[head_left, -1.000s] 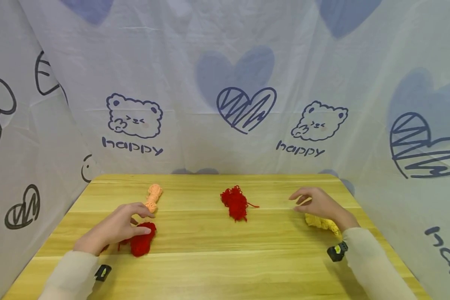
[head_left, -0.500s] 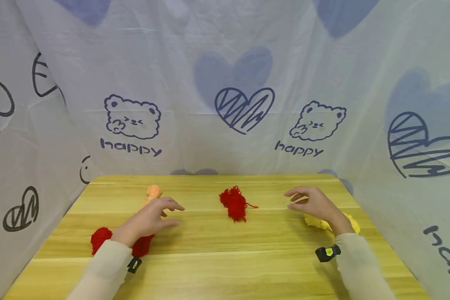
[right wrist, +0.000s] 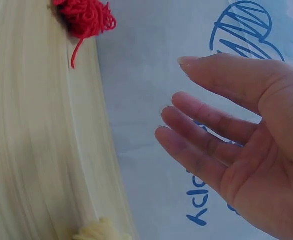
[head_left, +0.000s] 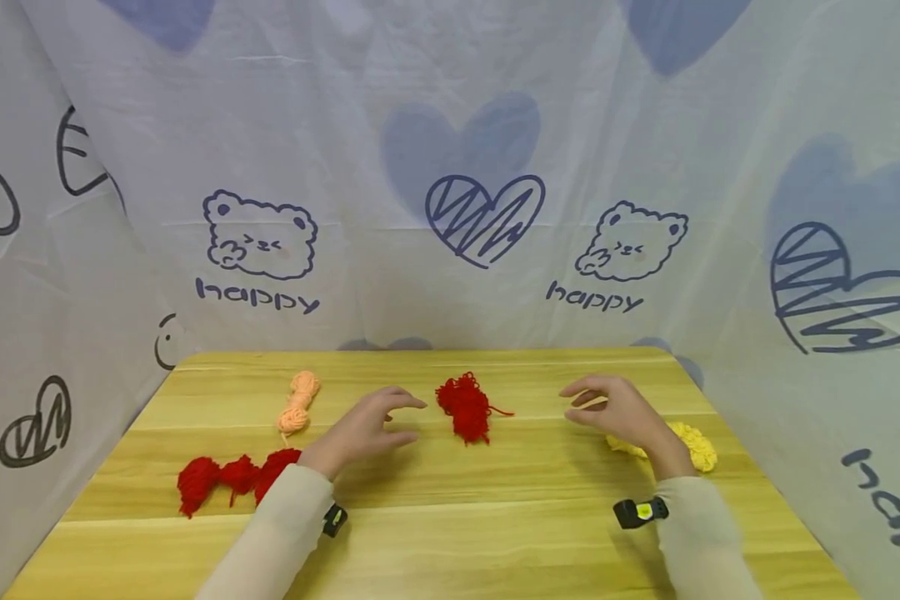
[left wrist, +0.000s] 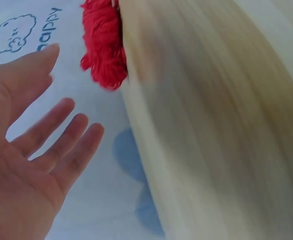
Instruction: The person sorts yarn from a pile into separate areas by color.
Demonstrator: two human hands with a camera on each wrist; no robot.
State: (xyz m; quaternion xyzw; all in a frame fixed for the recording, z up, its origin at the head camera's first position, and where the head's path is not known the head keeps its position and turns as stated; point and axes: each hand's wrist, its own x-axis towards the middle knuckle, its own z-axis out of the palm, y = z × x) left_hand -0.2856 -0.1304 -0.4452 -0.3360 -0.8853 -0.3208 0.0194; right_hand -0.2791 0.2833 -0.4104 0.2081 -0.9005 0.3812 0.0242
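A loose bundle of red yarn (head_left: 467,408) lies at the middle of the table, with a strand trailing to its right. My left hand (head_left: 371,429) hovers just left of it, fingers extended and nothing held; the left wrist view shows the same hand (left wrist: 41,145) with spread fingers. To the right, my right hand (head_left: 617,408) is above the table with relaxed fingers, holding nothing. Beneath my right wrist lies a yellow yarn bundle (head_left: 693,446), partly hidden by the arm. In the right wrist view the palm (right wrist: 256,150) faces the camera, apart from the red yarn (right wrist: 86,17).
A longer red yarn skein (head_left: 217,477), tied into lobes, lies at the left, its right end behind my left forearm. Behind it is a peach yarn skein (head_left: 298,402). The wooden table (head_left: 510,533) ends at a printed cloth (head_left: 375,267) hanging behind.
My left hand has moved right from above the left red skein toward the middle red bundle, uncovering the peach skein. My right hand has shifted slightly left, showing more of the yellow yarn.
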